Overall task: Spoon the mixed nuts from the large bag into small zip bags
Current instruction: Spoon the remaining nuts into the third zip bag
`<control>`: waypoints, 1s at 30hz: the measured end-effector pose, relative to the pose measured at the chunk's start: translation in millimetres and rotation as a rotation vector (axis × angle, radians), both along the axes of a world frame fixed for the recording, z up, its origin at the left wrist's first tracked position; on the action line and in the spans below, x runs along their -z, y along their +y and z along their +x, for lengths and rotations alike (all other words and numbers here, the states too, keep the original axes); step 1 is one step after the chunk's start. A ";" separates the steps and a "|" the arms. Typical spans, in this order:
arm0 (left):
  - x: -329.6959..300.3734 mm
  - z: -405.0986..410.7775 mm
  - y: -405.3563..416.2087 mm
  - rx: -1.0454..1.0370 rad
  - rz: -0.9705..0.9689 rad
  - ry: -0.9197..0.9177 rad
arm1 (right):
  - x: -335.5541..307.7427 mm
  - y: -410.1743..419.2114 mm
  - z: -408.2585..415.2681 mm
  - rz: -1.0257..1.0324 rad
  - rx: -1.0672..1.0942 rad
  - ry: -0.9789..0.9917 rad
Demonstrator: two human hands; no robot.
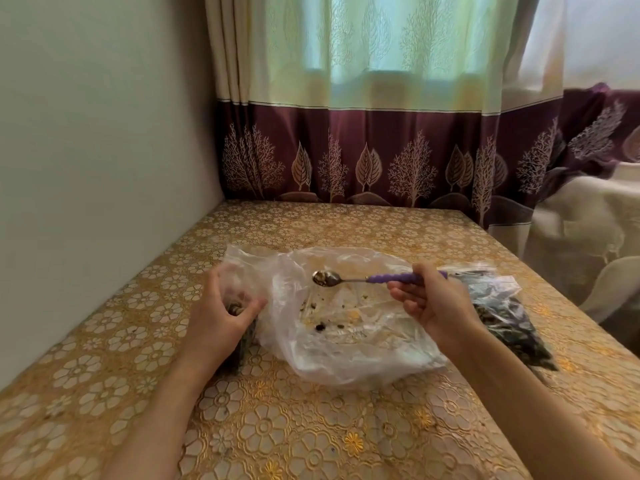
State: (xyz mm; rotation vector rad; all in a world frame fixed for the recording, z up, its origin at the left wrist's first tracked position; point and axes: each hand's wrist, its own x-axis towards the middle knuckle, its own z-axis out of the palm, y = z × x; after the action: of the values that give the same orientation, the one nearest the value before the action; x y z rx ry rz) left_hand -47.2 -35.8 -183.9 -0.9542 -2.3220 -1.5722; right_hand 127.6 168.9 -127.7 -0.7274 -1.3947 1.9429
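Observation:
A large clear plastic bag [346,341] lies crumpled and nearly flat on the table, with only a few nut crumbs inside. My right hand [436,303] grips the purple handle of a metal spoon [327,278]; its bowl carries a small load of nuts and hovers above the large bag. My left hand [221,313] holds a small zip bag [239,292] upright at the large bag's left edge, fingers curled round its open top. Nuts show inside the small bag, and my hand hides its lower part.
Filled small zip bags [509,317] of dark nut mix lie right of my right arm. The table [311,438] has a gold floral cover, with a wall on the left, a curtain [381,161] behind and a draped chair [595,237] at the right.

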 end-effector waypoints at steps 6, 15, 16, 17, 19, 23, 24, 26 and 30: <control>-1.0 2.9 1.5 0.000 0.019 -0.045 | -44.1 -19.2 -24.0 0.125 -0.069 0.146; 1.0 0.4 0.9 0.016 0.058 -0.063 | -38.8 -61.8 -51.3 0.654 -0.134 0.206; 1.2 0.1 0.9 0.021 0.064 -0.061 | -37.2 -61.9 -50.7 0.688 -0.129 0.222; 1.4 -0.2 1.0 0.023 0.069 -0.059 | -36.0 -61.0 -49.6 0.695 -0.128 0.236; 1.4 -0.3 0.9 0.020 0.069 -0.054 | -34.0 -57.4 -46.4 0.659 -0.114 0.258; 1.4 0.9 0.5 0.019 0.062 -0.047 | -26.1 -39.3 -36.0 0.534 0.017 0.269; 1.5 1.2 0.3 0.020 0.061 -0.044 | -23.5 -33.3 -31.9 0.502 0.061 0.265; 2.1 1.2 0.1 0.024 0.063 -0.050 | -18.2 -22.1 -22.6 0.465 0.150 0.240; 2.9 1.0 0.0 0.026 0.065 -0.063 | -6.1 -4.6 -7.2 0.558 0.230 0.104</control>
State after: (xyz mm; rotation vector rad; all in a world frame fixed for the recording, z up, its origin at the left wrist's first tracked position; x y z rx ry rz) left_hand -46.2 -35.8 -186.8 -0.9366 -2.2929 -1.7010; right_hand 120.3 164.3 -121.7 -0.4838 -1.6044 1.3043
